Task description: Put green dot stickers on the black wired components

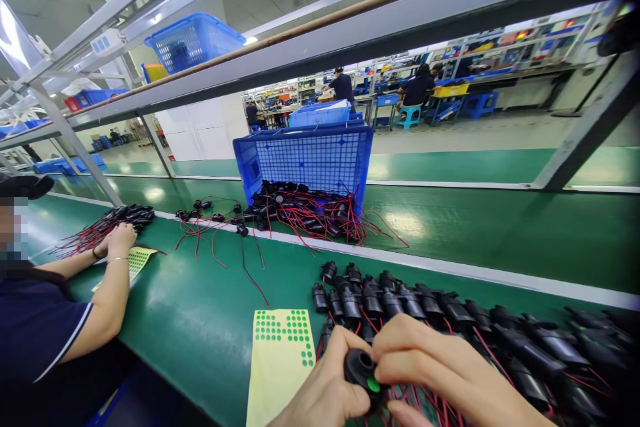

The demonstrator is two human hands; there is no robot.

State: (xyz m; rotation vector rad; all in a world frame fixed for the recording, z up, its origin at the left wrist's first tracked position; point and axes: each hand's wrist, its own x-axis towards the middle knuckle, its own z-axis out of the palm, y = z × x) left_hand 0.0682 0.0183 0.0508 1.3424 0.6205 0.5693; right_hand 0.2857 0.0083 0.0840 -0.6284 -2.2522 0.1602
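Observation:
My left hand grips a small round black part at the bottom centre of the head view. A green round sticker sits on the part's lower right edge. My right hand presses its fingertips on the part by the sticker. A yellowish sticker sheet with rows of green dots lies just left of my left hand. Behind my hands lies a row of several black parts with red wires.
A blue mesh crate stands on the green belt with a heap of wired black parts before it. A co-worker's hands at left rest by another sticker sheet. Metal shelf rails cross overhead. Other people sit far behind.

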